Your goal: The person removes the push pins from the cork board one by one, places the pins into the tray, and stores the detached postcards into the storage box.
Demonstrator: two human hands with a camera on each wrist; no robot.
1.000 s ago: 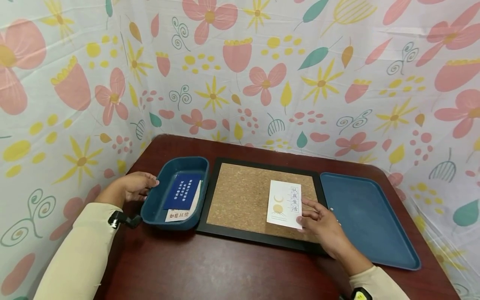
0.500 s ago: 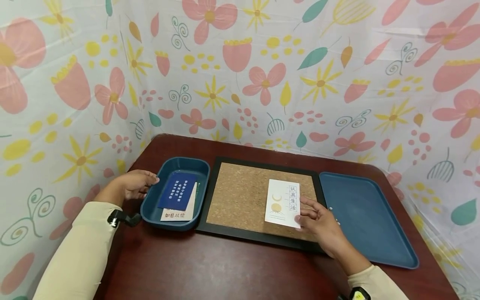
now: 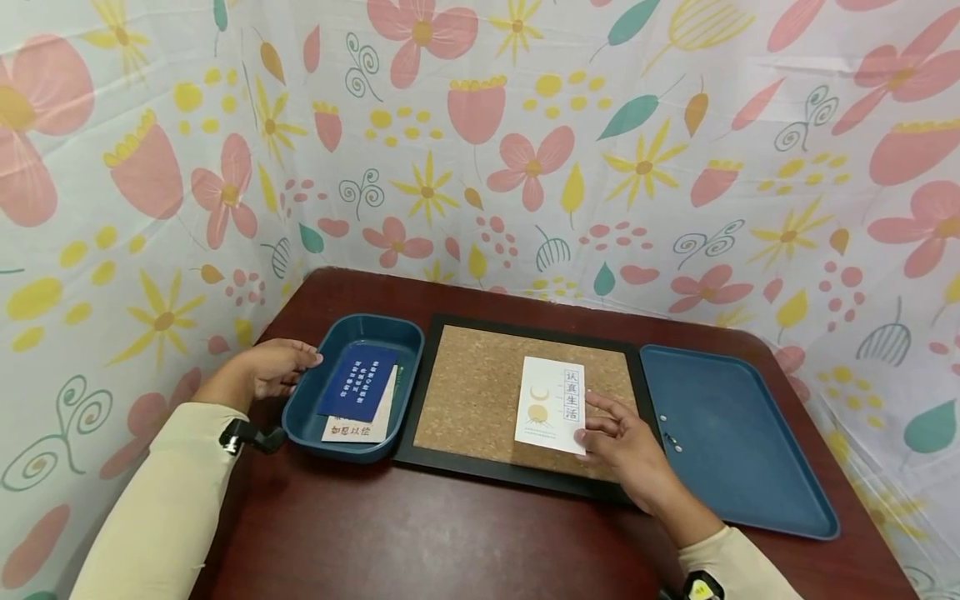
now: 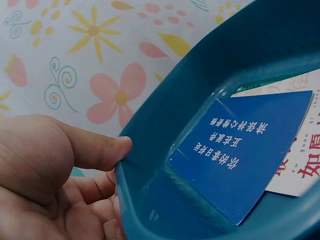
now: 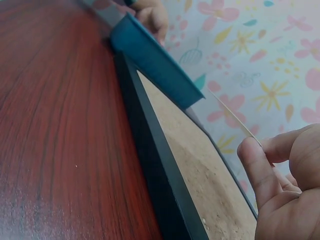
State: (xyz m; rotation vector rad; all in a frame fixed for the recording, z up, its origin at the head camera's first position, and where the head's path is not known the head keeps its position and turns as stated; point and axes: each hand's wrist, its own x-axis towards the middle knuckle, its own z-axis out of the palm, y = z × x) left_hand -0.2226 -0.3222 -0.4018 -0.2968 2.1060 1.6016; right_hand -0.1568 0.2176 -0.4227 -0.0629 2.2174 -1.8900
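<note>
In the head view my right hand (image 3: 626, 450) pinches a white card (image 3: 551, 406), with printed characters and a yellow moon and sun, by its right edge. The card is held above the cork board (image 3: 468, 392); the right wrist view shows it edge-on between thumb and fingers (image 5: 260, 160). My left hand (image 3: 281, 367) grips the left rim of a deep blue bin (image 3: 300, 429), thumb on the rim and fingers outside. Inside the bin lies a dark blue card (image 4: 240, 155) with white characters, over a cream card (image 4: 295, 170) with red characters.
The cork board's black frame (image 3: 510, 477) stands between the bin and a flat blue tray (image 3: 750, 450) at the right. Small silvery bits (image 3: 678, 447) lie near that tray's left edge. Behind the dark red table (image 3: 442, 533) hangs a flowered cloth (image 3: 525, 250).
My right hand has moved a little left with the white card. The cards in the bin shifted earlier on, and the bin sits slightly further right. My left hand keeps its grip.
</note>
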